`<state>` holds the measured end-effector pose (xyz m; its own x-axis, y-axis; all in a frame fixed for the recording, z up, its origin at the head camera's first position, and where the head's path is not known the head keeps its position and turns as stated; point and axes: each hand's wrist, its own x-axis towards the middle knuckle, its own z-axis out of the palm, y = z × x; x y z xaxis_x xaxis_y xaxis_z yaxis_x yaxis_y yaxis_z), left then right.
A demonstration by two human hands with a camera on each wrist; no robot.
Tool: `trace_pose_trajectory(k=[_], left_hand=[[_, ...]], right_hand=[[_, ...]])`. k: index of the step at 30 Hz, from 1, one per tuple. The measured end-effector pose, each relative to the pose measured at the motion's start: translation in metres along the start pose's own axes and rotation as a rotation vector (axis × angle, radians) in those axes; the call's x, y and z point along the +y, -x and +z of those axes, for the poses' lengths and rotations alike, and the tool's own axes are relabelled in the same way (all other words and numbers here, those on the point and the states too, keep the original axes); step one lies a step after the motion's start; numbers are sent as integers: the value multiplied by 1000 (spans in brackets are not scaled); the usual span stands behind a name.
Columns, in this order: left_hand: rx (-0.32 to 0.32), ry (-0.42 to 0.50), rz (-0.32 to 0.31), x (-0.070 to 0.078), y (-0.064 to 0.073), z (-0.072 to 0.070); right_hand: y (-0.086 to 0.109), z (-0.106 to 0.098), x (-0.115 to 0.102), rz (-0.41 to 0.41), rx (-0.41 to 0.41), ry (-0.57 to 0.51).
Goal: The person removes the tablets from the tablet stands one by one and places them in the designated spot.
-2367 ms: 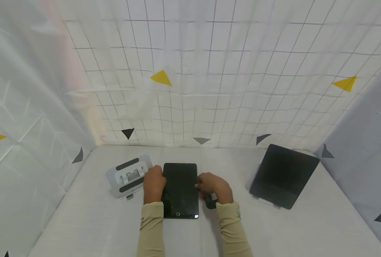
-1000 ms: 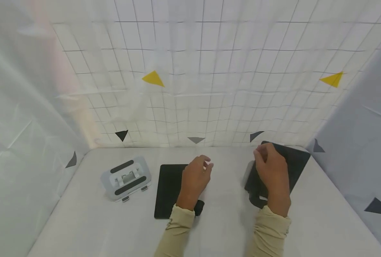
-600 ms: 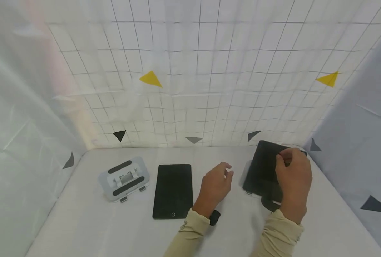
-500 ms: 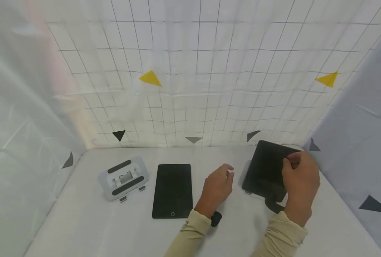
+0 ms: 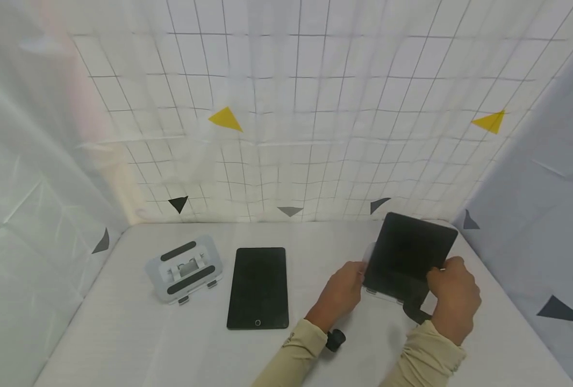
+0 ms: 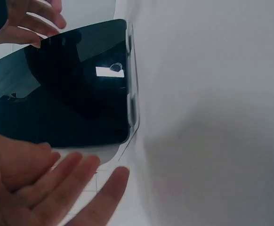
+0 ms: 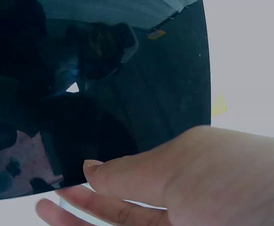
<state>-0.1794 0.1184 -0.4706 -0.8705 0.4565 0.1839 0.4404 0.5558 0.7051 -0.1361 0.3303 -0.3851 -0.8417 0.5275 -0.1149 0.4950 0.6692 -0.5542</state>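
Observation:
A black tablet (image 5: 407,252) leans on a pale stand (image 5: 369,252) on the right, its home button low on the screen in the left wrist view. My right hand (image 5: 456,298) pinches the tablet's right edge; in the right wrist view the thumb (image 7: 123,174) lies over the screen side and the fingers pass behind the edge. My left hand (image 5: 339,293) is at the left edge of the tablet and stand. In the left wrist view its fingers (image 6: 111,188) are extended and loosely spread, close beside that edge.
A second black tablet (image 5: 258,290) lies flat, screen up, on the white table (image 5: 170,344). Left of it is a folded grey stand (image 5: 185,269) with dark pads. Behind the table hangs a white gridded curtain (image 5: 277,172). Black cameras (image 5: 335,340) sit on the wrists.
Both hands left the flat tablet and moved right to the tablet on the stand. The right hand came down to its right edge and took hold; the left hand reached its left edge.

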Motion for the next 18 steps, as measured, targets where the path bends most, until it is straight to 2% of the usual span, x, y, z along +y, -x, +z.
trace_pose_trajectory(k=[3, 5, 11, 18], left_hand=[[-17, -13, 61, -1, 1, 2], [-15, -23, 78, -2, 1, 3], [-21, 11, 60, -5, -2, 6], [-78, 101, 37, -10, -1, 7]], right_hand=[[1, 0, -2, -2, 34, -11], [1, -1, -3, -4, 44, -11], [4, -4, -5, -22, 63, 3], [5, -5, 0, -71, 135, 20]])
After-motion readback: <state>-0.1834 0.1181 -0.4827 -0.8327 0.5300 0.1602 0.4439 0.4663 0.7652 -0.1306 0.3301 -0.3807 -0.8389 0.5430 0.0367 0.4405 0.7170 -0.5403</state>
